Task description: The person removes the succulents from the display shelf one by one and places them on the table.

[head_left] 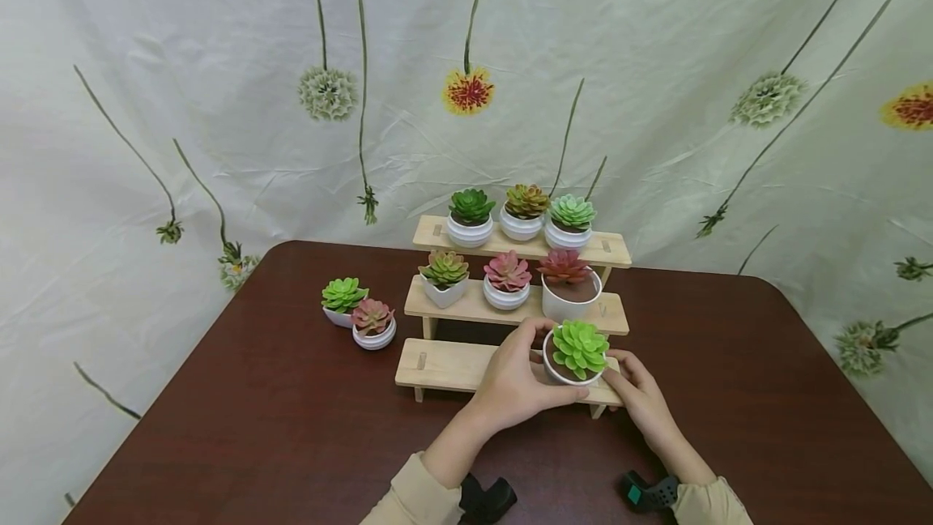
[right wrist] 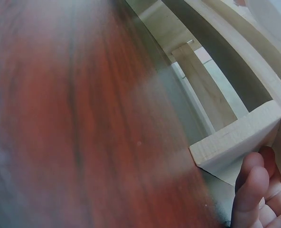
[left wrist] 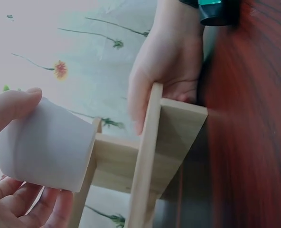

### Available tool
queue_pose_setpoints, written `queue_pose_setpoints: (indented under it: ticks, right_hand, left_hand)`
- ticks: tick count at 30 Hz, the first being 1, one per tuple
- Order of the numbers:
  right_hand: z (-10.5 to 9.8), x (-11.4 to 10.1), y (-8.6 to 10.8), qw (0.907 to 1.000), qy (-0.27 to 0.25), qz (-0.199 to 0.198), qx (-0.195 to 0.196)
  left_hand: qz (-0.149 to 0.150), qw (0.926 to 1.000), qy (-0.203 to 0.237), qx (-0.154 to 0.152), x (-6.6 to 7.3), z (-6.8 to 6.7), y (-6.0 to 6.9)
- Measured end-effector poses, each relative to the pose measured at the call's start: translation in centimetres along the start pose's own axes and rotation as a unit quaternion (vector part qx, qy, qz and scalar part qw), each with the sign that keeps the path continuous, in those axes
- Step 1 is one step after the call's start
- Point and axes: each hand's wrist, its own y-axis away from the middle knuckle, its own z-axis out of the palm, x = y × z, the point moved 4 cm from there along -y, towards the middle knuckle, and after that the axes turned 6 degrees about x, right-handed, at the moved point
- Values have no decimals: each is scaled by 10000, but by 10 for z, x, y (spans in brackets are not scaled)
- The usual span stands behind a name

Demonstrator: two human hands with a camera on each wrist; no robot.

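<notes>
My left hand (head_left: 510, 379) holds a white round pot with a bright green succulent (head_left: 579, 349) over the right part of the lowest step of a wooden stand (head_left: 445, 364). In the left wrist view its thumb and fingers (left wrist: 12, 109) span the smooth white pot (left wrist: 48, 147). At the right end of that step is my right hand (head_left: 641, 399), gripping the board's edge. The right wrist view shows its curled fingers (right wrist: 257, 185) against the stand's end leg (right wrist: 240, 137).
Several potted succulents stand on the middle step (head_left: 474, 306) and top step (head_left: 608, 249). Left of the stand, a green succulent (head_left: 342, 296) and a pink succulent (head_left: 372, 318) sit on the dark table (head_left: 291, 428). A flower-printed cloth (head_left: 619, 47) hangs behind.
</notes>
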Motion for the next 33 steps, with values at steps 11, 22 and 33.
queue_pose_setpoints:
  ticks: [11,22,33]
  right_hand:
    - [1,-1,-2,9998,33,176,82]
    - [1,1,-3,9996,149,161,192]
    - [1,2,-2,9995,137,210,191]
  left_hand:
    - [50,9996,74,276,4,-23,-2]
    - [-103,9976,-16,686,8,-43,-4]
    - [-116,9962,-110,860,9,-50,-3]
